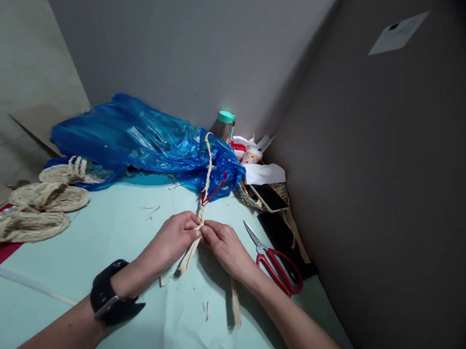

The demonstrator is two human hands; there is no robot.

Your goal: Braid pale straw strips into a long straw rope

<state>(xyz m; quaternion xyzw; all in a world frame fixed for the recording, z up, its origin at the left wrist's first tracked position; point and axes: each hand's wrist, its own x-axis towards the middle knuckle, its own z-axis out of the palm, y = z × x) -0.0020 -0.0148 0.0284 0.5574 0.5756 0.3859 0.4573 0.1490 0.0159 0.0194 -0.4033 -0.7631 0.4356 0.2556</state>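
My left hand (173, 238) and my right hand (224, 245) meet over a pale green table (103, 270), both pinched on a plaited straw braid (207, 171). The finished braid rises from my fingers toward the blue plastic bag (141, 138), with a red cord (214, 192) beside it. Loose flat straw strips (188, 258) hang below my fingers onto the table. A black watch (111, 299) is on my left wrist.
Red-handled scissors (274, 262) lie just right of my right hand. A phone (269, 197), a cup (251, 155) and a green-capped bottle (224, 124) crowd the corner by the dark wall. Woven straw pieces (37, 206) lie at the table's left.
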